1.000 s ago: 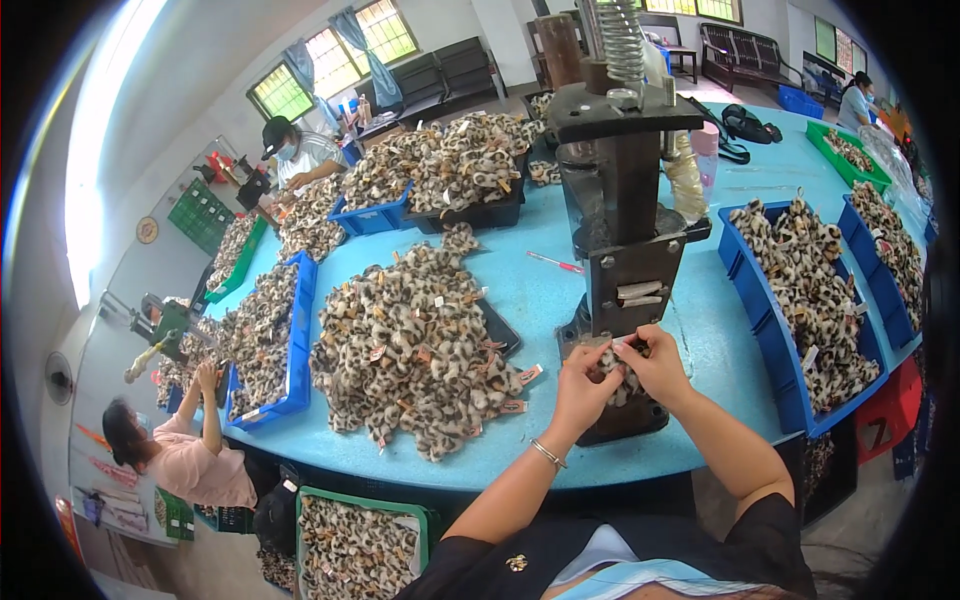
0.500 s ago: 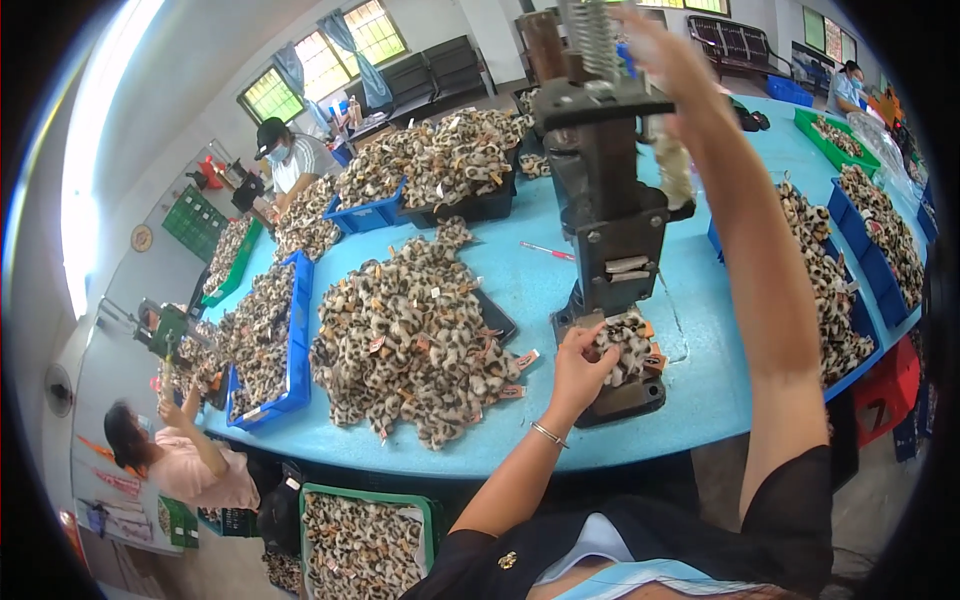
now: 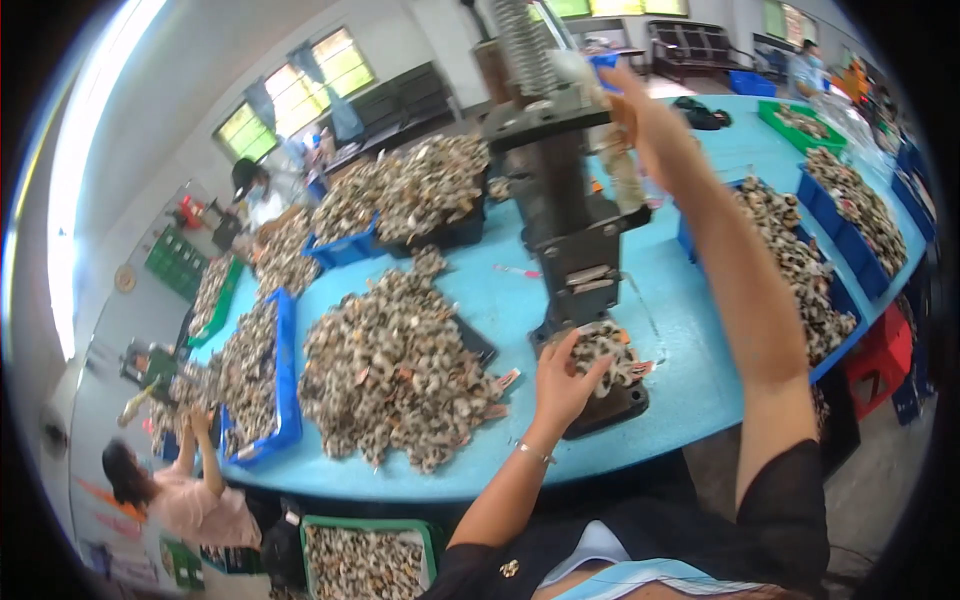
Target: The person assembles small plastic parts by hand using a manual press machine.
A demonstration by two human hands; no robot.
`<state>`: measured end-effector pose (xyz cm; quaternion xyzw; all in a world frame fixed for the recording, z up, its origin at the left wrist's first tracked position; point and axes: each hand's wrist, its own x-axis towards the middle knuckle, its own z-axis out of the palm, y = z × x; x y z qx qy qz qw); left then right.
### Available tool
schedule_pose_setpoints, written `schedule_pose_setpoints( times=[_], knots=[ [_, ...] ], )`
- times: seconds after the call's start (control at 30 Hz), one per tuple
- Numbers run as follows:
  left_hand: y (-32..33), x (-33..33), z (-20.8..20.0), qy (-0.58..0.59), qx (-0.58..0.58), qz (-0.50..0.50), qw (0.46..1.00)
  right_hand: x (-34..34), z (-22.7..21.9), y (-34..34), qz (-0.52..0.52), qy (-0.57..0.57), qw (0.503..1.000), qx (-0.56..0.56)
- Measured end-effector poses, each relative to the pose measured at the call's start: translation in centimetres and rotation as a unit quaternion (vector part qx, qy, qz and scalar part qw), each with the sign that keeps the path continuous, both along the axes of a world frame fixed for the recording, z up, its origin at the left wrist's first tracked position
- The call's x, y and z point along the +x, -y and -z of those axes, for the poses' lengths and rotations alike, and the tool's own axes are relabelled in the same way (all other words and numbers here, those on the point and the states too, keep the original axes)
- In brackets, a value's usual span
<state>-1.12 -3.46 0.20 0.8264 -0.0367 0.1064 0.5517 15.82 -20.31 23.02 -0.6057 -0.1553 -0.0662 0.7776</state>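
My left hand (image 3: 568,385) holds a small spotted plush piece (image 3: 603,345) on the base of a dark hand press (image 3: 580,240). Thumb and forefinger curve around its near left side, and an orange tag (image 3: 641,370) sticks out at its right. My right hand (image 3: 645,115) is raised beside the upper part of the press, close to a pale wrapped handle (image 3: 622,175). Motion smears its fingers, so its grip cannot be made out. Above the press's top plate stands a coil spring (image 3: 520,50).
A large heap of plush pieces (image 3: 395,370) lies left of the press on the blue table (image 3: 480,450). Blue bins (image 3: 290,370) of them stand left and right. A pen (image 3: 517,271) lies behind. Co-workers (image 3: 190,490) sit at the left and far side. A green crate (image 3: 430,540) stands below.
My right hand has come down a little beside the press. My left hand stays on the plush piece. The whole view has shifted, and the co-worker at lower left has lowered their hands.
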Motion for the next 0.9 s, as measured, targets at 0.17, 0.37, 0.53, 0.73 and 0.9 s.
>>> schedule_pose_setpoints(
  times=[0.17,0.37,0.53,0.73,0.9],
  knots=[
    [-1.5,0.1,3.0,0.029,-0.181,0.012,0.983,-11.8,15.5,-2.9,0.224,0.202,0.947,0.107],
    [-7.5,-3.5,-0.7,-0.068,-0.451,0.085,0.886,-18.9,15.8,6.8,0.117,0.074,0.946,-0.291],
    [-15.1,-5.0,-1.0,0.010,0.225,-0.335,0.915,-11.7,16.1,22.1,0.320,-0.019,0.723,-0.612],
    [-17.5,-5.9,-0.2,0.032,0.468,-0.361,0.806,-8.6,19.3,21.5,0.154,0.135,0.630,-0.749],
    [-14.5,-6.1,-2.0,0.186,0.328,-0.351,0.857,-8.4,16.9,24.0,0.250,-0.020,0.777,-0.578]
  ],
)
